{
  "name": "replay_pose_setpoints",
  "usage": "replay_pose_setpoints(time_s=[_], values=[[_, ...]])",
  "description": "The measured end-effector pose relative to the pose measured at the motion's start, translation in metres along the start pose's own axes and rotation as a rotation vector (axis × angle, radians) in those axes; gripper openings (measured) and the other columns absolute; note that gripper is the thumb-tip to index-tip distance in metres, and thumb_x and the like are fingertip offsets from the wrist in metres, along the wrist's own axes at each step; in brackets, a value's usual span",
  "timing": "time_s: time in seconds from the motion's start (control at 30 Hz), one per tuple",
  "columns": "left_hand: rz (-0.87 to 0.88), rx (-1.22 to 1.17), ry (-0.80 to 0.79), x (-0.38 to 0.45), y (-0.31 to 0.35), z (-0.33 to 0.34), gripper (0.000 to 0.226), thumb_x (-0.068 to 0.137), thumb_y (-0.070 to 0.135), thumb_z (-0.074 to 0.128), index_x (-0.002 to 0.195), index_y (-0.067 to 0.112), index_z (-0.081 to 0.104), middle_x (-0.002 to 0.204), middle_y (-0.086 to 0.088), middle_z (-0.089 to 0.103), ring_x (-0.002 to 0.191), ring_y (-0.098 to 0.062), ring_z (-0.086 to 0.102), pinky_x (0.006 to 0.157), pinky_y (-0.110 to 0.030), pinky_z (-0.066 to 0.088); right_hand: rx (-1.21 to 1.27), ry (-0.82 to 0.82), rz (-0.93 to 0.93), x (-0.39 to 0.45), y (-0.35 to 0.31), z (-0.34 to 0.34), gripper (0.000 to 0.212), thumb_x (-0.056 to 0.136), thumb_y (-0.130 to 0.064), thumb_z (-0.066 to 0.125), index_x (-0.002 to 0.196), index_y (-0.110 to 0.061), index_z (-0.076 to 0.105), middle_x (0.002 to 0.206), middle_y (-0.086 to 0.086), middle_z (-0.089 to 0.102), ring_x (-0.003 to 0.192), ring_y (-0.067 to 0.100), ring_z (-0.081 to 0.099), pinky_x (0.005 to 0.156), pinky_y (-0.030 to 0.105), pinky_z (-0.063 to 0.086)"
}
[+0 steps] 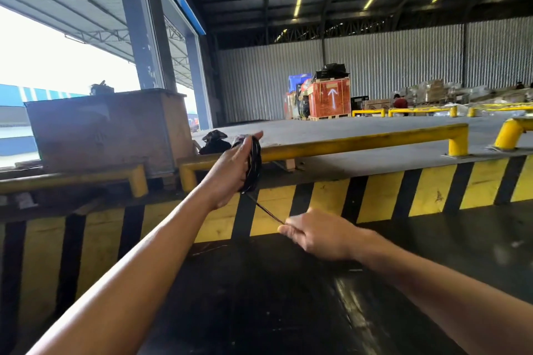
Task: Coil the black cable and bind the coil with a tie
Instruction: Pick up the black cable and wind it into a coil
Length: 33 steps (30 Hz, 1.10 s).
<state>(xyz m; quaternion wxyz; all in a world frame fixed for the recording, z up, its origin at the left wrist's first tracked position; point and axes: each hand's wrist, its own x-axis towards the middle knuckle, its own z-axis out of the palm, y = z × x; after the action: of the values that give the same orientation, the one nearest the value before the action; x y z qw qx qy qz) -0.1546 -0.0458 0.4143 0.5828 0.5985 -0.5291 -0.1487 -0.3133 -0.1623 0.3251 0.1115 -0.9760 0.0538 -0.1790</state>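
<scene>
My left hand [235,168] is raised in front of me with several loops of the black cable [255,164] wound around its palm and fingers. One strand of the cable [266,212] runs taut, down and to the right, from the coil into my right hand [320,235]. My right hand pinches that strand between thumb and fingers, lower and nearer to me than the coil. No tie is visible.
A yellow-and-black striped dock edge [375,199] runs across in front of me, topped by a yellow guard rail [360,141]. A wooden crate [106,129] stands at the left. Stacked pallets [323,95] and a seated person [400,102] are far behind. A dark glossy surface [288,297] lies below my arms.
</scene>
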Motion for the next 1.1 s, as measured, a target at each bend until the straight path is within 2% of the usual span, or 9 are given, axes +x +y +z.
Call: replay_pose_setpoints(time_s=[0.03,0.07,0.1,0.23,0.37,0.5,0.67,0.87,1.1], values=[[-0.006,0.216,0.047,-0.003,-0.009,-0.002,0.04,0.099,0.05,0.027,0.12,0.036,0.058,0.139,-0.02,0.002,0.128,-0.029,0.048,0.092,-0.045,-0.016,-0.066,0.019,-0.023,0.001,-0.002,-0.012,0.034,0.097,-0.045,0.037,0.078,-0.024,0.055,0.066,-0.004,0.056,0.058,0.009,0.054,0.057,0.026,0.04],[-0.025,0.417,0.072,-0.006,-0.019,-0.004,0.04,0.098,0.051,0.028,0.106,0.034,0.063,0.068,0.027,0.045,0.113,-0.027,0.059,0.054,-0.013,0.023,-0.11,0.063,-0.034,0.002,-0.002,-0.025,0.034,0.096,-0.045,0.038,0.081,-0.022,0.057,0.066,-0.004,0.057,0.058,0.009,0.054,0.057,0.025,0.038],[-0.065,0.556,0.06,-0.009,-0.027,-0.007,0.042,0.097,0.053,0.029,0.102,0.031,0.065,0.098,0.0,0.071,0.1,-0.025,0.062,0.058,-0.017,0.031,-0.119,0.116,-0.038,0.004,0.0,-0.039,0.034,0.096,-0.044,0.04,0.079,-0.02,0.057,0.064,-0.005,0.056,0.056,0.008,0.053,0.054,0.025,0.036],[-0.288,0.685,-0.268,-0.023,-0.035,-0.008,0.051,0.092,0.062,0.031,0.114,0.03,0.064,0.098,0.001,0.065,0.08,-0.01,0.059,0.071,-0.024,0.044,-0.156,0.275,-0.093,0.015,0.009,-0.081,0.029,0.093,-0.034,0.053,0.071,-0.016,0.057,0.058,-0.002,0.058,0.052,0.014,0.054,0.052,0.031,0.042],[-0.409,0.241,-0.576,-0.041,-0.01,0.009,0.031,0.09,0.061,0.038,0.114,0.057,0.058,0.125,-0.001,0.059,0.1,-0.017,0.066,0.083,-0.031,0.055,-0.174,0.503,-0.021,0.021,0.024,-0.085,0.034,0.093,-0.036,0.051,0.081,-0.007,0.063,0.058,0.003,0.059,0.046,0.016,0.052,0.05,0.035,0.049],[-0.388,-0.472,-0.798,-0.041,0.012,0.014,0.051,0.092,0.05,0.039,0.141,0.036,0.042,0.143,-0.012,0.05,0.108,-0.032,0.065,0.09,-0.054,0.05,-0.031,0.457,0.098,0.017,0.027,-0.04,0.032,0.098,-0.033,0.04,0.1,-0.011,0.064,0.072,0.007,0.065,0.057,0.023,0.06,0.058,0.043,0.053],[-0.117,-0.751,-0.459,-0.024,0.028,0.022,0.049,0.097,0.045,0.032,0.144,0.034,0.036,0.13,-0.011,0.054,0.1,-0.033,0.067,0.083,-0.061,0.049,0.155,0.248,0.013,0.004,-0.011,0.03,0.037,0.098,-0.041,0.034,0.113,-0.014,0.055,0.07,-0.009,0.062,0.055,-0.002,0.055,0.053,0.014,0.04],[-0.041,0.353,0.046,-0.019,0.001,0.007,0.04,0.097,0.055,0.026,0.109,0.037,0.061,0.117,-0.005,0.064,0.098,-0.014,0.062,0.077,-0.025,0.047,-0.12,0.073,-0.115,0.001,-0.023,0.014,0.023,0.099,-0.041,0.031,0.097,-0.023,0.045,0.062,-0.007,0.049,0.05,0.004,0.044,0.048,0.019,0.03],[-0.29,0.672,-0.314,-0.035,-0.029,-0.008,0.047,0.092,0.064,0.029,0.113,0.039,0.063,0.113,0.0,0.063,0.096,-0.011,0.06,0.081,-0.027,0.043,-0.265,0.261,-0.15,0.006,0.016,-0.057,0.028,0.097,-0.042,0.036,0.094,-0.021,0.053,0.065,-0.001,0.061,0.056,0.014,0.056,0.052,0.034,0.042]])
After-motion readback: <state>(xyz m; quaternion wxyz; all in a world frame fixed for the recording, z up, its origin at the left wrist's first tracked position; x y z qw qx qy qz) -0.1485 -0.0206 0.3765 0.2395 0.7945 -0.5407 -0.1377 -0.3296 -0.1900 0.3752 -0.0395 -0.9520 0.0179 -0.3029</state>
